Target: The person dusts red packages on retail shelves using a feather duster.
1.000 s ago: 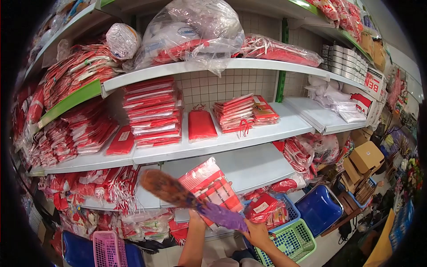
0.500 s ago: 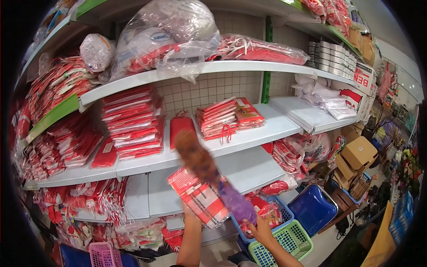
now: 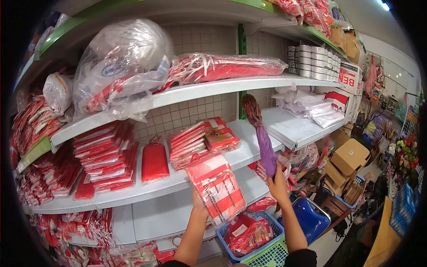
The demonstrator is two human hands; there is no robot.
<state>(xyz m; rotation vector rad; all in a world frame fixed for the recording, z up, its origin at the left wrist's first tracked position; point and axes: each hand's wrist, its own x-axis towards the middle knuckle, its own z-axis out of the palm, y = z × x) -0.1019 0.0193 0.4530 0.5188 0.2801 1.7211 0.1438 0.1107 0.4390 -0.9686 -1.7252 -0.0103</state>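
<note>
My left hand [image 3: 200, 202] is closed on the lower left side of a clear plastic packet [image 3: 216, 189] with red-and-white contents and printed text. The fingers behind the packet are hidden. In my right hand [image 3: 278, 183] is a feather duster [image 3: 266, 149], gripped at its lower end. Purple feathers cover its lower part and brown ones its upper tip, which points up in front of the shelf. Behind the packet, the middle shelf [image 3: 249, 133] carries a stack of red-and-white packets [image 3: 187, 144] and a single red packet [image 3: 155, 161].
Below my hands stands a blue basket [image 3: 275, 222] of red packets, beside a green basket [image 3: 271, 254]. A blue folding chair [image 3: 309, 218] is to the right. A tall packet stack [image 3: 106, 158] fills the shelf's left. Cardboard boxes [image 3: 349, 155] stand farther right.
The feather duster has swung up and to the right, away from in front of the packet. The packet has risen slightly in my left hand. The camera view has shifted right.
</note>
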